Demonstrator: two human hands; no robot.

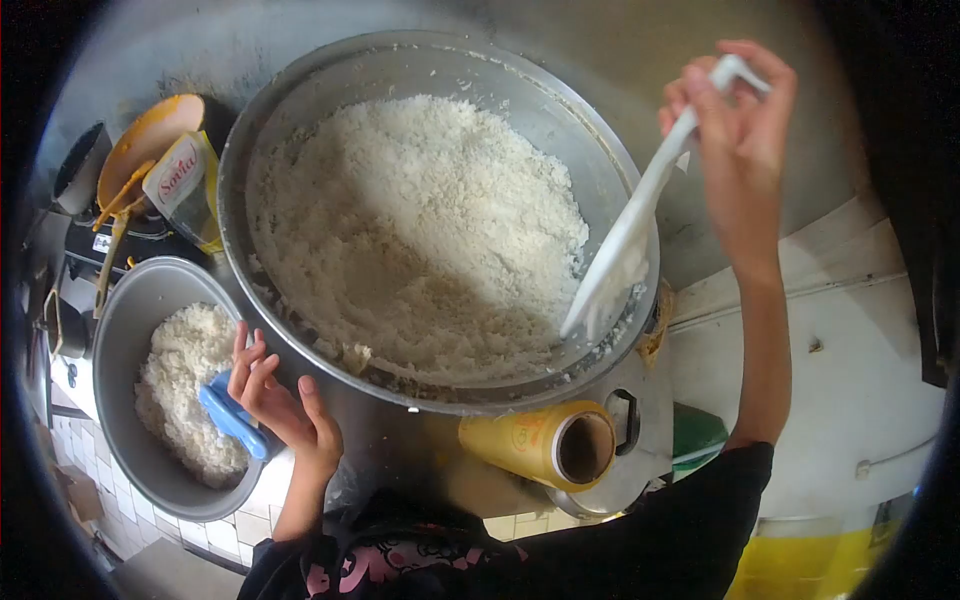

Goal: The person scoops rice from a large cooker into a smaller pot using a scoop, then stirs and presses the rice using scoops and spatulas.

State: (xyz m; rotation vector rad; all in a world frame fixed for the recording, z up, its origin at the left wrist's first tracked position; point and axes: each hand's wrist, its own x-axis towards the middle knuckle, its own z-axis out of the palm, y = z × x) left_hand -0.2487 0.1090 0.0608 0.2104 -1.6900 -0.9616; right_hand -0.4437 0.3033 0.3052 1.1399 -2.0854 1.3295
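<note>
In my right hand (pixel 740 120) is the handle end of a long white serving spoon (pixel 640 215), closed in my fingers. Its broad end points down and left, over the inner right side of a big metal pot (pixel 610 140). White cooked rice (pixel 420 230) fills much of that pot. My left hand (pixel 285 410) is held with fingers apart near the rim of a smaller grey pot (pixel 120 340), which also has rice (pixel 185 370) in it. Beside those fingers, a blue object (pixel 232 415) lies over the rice; its kind is unclear.
A yellow roll with a hollow core (pixel 535 445) lies below the big pot. At the left are an orange pan (pixel 160 125), a yellow-and-clear packet (pixel 185 190) and a black stove (pixel 140 240). A green item (pixel 697 435) shows at the lower right.
</note>
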